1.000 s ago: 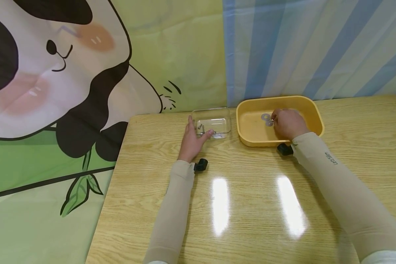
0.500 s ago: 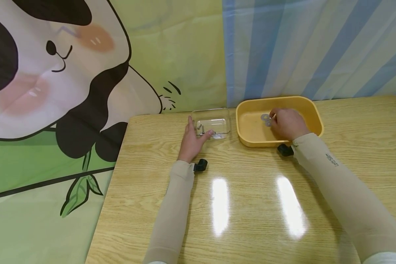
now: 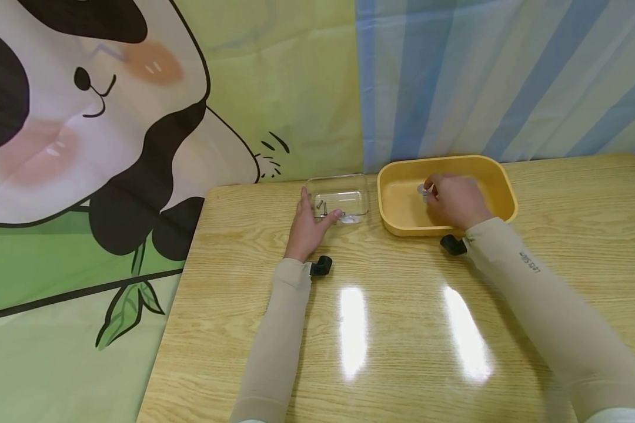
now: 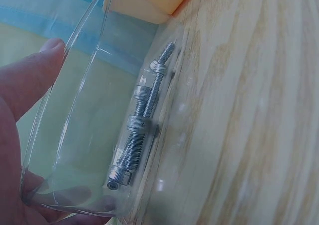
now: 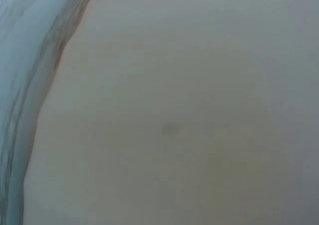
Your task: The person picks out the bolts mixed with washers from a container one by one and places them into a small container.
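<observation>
In the head view my left hand [image 3: 306, 232] grips the near left corner of a small clear plastic box [image 3: 353, 218]. Its thumb lies along the rim, and the left wrist view shows other fingers behind the clear wall. Several socket-head bolts [image 4: 132, 145] with nuts lie inside the box. My right hand [image 3: 460, 200] reaches into a yellow basin [image 3: 402, 231] with curled fingers. Its fingertips are right at flat grey washers [image 3: 421, 189] on the basin floor, partly covering them; I cannot tell whether one is pinched.
Both containers stand side by side at the back of a wooden table [image 3: 402, 352], close to a printed curtain [image 3: 307, 88]. The table's left edge runs down beside the left arm. A blurred pale surface [image 5: 169, 85] fills most of the right wrist view.
My right hand has shifted slightly left inside the basin, and its fingertips now overlap the washers. My left hand and the clear box have stayed put.
</observation>
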`<state>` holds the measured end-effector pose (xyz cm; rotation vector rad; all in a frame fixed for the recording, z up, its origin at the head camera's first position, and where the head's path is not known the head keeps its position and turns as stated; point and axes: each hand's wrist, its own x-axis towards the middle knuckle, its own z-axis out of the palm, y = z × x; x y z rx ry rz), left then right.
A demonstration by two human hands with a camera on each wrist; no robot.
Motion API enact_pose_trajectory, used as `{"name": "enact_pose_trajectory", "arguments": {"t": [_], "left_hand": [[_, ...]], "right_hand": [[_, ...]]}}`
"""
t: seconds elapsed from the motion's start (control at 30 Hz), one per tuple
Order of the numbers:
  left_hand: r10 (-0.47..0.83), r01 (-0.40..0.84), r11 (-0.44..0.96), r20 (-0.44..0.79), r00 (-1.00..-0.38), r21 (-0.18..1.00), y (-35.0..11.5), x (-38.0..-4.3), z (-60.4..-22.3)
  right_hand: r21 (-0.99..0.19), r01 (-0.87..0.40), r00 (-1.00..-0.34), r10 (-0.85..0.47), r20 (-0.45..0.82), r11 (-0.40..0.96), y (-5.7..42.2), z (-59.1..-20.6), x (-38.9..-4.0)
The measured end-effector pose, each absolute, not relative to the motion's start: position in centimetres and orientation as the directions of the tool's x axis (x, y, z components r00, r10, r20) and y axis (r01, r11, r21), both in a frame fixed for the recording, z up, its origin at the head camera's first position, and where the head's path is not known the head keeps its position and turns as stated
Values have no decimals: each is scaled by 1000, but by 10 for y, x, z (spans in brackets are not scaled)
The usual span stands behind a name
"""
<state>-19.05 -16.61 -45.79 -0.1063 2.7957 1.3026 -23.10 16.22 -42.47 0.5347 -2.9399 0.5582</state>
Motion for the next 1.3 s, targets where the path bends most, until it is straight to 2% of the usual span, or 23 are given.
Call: {"name": "enact_pose_trajectory", "arguments": {"t": [0.63,1.3], "left_hand": [[-37,-89,638,-85,-996,765,-166,-190,-456],[-37,-92,645,-89,-995,758,-165,-190,-456]], "right_hand": [[-353,-436,-898,-374,232,828,135,-415,-218],[-387,-460,-886,-382,263,799,108,-407,-211]]}}
